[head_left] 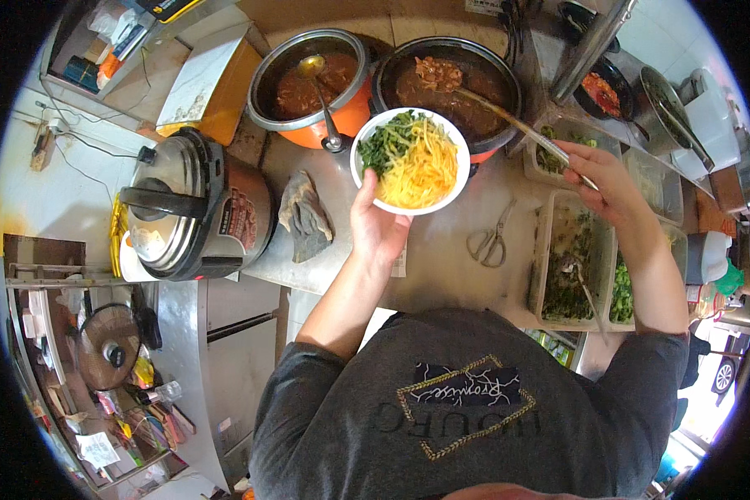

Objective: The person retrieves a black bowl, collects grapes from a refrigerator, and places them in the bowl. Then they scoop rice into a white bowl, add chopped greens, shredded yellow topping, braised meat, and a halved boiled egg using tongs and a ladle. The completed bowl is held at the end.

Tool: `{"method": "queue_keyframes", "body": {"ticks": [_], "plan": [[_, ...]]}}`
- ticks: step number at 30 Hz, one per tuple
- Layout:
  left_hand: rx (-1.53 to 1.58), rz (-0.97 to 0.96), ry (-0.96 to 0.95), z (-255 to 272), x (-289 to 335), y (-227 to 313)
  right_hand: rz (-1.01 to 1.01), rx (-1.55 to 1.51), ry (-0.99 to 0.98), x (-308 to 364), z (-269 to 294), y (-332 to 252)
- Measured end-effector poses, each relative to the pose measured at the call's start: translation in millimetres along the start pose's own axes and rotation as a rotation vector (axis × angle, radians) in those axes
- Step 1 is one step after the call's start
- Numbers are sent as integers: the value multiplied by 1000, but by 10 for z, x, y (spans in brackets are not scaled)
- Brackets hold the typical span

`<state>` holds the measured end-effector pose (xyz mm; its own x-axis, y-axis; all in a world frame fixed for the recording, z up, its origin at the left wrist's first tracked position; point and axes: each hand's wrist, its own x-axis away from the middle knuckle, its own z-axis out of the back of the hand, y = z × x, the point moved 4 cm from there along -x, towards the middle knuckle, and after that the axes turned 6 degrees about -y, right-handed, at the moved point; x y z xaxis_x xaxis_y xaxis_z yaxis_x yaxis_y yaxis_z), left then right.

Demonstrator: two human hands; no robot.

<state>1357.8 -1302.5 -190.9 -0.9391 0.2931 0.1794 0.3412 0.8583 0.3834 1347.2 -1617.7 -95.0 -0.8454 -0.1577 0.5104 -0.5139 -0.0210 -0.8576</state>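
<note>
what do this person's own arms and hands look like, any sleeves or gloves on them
The left hand and right hand are bare, with no gloves or watches visible. Loose, short dark grey fabric sleeves, matching the dark grey shirt, end near the elbows and leave the forearms uncovered.

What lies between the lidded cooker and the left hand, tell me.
The head view shows a crumpled grey cloth on the counter between lidded cooker and left hand.

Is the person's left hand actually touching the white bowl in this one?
Touching. The head view shows it plainly: the left hand holds the white bowl at its near left side, the thumb lying over the rim.
</note>
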Motion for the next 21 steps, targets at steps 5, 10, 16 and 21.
{"method": "queue_keyframes", "body": {"ticks": [5,10,16,21], "plan": [[2,-46,-7,-91,-451,-28,132,174,-25,524,-59,-184],[34,-90,-74,-166,-639,-15,105,290,-23,792,-205,-77],[56,-99,-125,-153,-563,-6,410,589,59,767,-308,69],[117,-73,-117,-84,-523,-27,513,880,128,807,-351,121]]}}
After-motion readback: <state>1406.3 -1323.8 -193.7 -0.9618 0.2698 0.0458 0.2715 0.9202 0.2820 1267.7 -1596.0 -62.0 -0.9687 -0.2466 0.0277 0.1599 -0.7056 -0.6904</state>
